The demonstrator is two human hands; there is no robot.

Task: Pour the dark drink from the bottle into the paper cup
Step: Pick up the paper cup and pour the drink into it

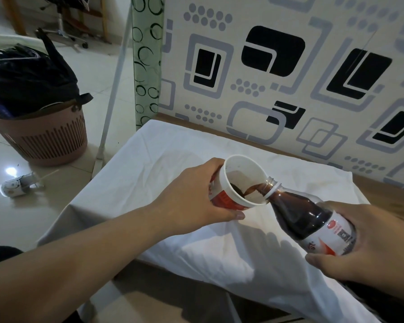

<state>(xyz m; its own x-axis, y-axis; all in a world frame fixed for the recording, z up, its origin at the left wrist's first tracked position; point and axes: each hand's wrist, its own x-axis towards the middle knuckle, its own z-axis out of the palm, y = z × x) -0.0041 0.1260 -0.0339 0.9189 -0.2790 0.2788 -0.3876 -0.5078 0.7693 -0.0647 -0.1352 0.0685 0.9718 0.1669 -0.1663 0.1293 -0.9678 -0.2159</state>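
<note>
Above a white-draped counter (173, 155), a paper cup (239, 183) is held tilted in the left hand (196, 197)'s closed grip; the bottle (313, 217), clasped by the right hand (369, 243), is being poured. Overtilting either could spill dark drink (250, 190) past the rim.

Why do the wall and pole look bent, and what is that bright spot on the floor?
Head view: the wide-angle lens bows the pole and the patterned wall. The bright spot is glare from a light on the glossy floor tiles. Soft shadows of the left hand, paper cup and bottle fall on the white cloth.
</note>
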